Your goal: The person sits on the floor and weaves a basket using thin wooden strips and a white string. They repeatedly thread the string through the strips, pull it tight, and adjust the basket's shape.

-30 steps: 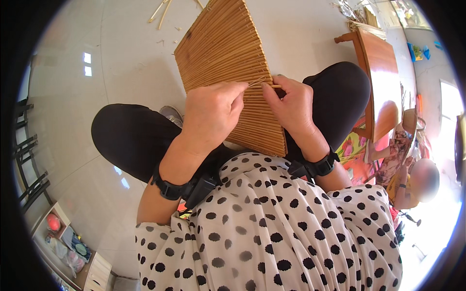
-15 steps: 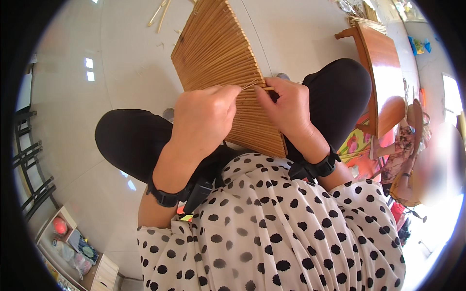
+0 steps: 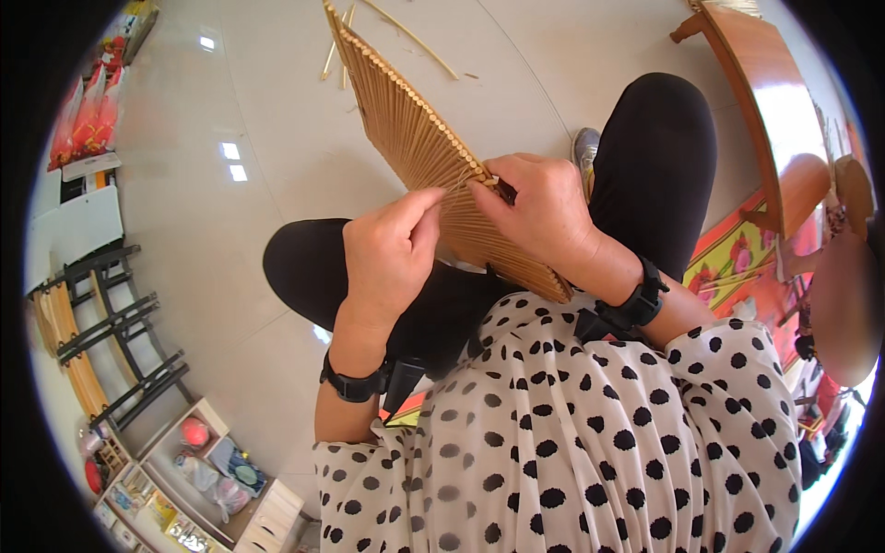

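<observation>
A stiff mat of thin straw-coloured stalks [image 3: 401, 129] stands tilted between my knees, its row of round cut ends facing up along one edge. My right hand [image 3: 550, 210] is closed on that edge, thumb and fingers around a stalk end that sticks out a little. Just left of it, my left hand [image 3: 392, 253] is closed in a pinch. A fine pale thread [image 3: 454, 187] runs from its fingertips to the mat's edge beside my right thumb. The mat's lower corner rests against my spotted shirt. My fingers hide part of the thread and edge.
Loose stalks [image 3: 410, 39] lie on the tiled floor beyond the mat. A brown wooden table [image 3: 761, 88] stands at the right, near a flowered red mat [image 3: 737, 249]. Black-framed folding furniture [image 3: 111, 327] and an open cabinet [image 3: 263, 521] with bags are at the left.
The mat has turned more edge-on, with its row of cut ends now showing. Both hands stay at the same edge, the left still pinching thread. The whole view has shifted toward the left.
</observation>
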Tool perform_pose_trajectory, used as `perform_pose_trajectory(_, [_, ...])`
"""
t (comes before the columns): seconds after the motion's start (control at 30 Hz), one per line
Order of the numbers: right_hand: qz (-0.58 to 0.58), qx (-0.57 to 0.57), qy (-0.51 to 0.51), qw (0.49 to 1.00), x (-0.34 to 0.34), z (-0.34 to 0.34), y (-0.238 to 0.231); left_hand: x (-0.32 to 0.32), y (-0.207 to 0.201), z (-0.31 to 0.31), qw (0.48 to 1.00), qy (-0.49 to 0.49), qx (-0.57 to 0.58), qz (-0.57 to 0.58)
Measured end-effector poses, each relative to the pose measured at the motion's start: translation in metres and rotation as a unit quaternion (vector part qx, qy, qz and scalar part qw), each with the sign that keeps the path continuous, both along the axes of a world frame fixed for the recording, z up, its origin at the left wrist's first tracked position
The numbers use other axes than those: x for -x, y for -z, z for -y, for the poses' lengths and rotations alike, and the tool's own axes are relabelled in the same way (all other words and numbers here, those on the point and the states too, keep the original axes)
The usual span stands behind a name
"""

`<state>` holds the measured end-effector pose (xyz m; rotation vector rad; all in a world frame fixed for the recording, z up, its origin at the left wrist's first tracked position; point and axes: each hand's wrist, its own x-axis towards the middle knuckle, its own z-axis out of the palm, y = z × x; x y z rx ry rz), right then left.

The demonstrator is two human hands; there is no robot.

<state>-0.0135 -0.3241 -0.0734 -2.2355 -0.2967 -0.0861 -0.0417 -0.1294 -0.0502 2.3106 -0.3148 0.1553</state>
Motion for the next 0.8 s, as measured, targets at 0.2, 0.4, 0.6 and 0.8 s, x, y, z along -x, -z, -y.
perform_pose_trajectory(0.2, [-0.002,-0.029,0.009,1.000,-0.005,-0.006,0.000,-0.010,-0.008,-0.006,1.000,0.007,-0.012,-0.020])
perform_pose_trajectory(0.4, [0.006,-0.026,0.024,0.999,-0.008,-0.004,0.008,-0.018,-0.009,-0.002,0.999,0.015,-0.022,-0.039])
perform_pose_trajectory(0.6, [-0.009,-0.011,0.026,1.000,-0.007,0.002,0.001,-0.020,-0.010,0.008,0.998,0.015,-0.041,-0.048])
perform_pose_trajectory(0.8, [0.016,-0.010,0.028,0.999,-0.005,-0.002,-0.011,-0.021,-0.019,0.012,0.998,0.017,-0.050,-0.039])
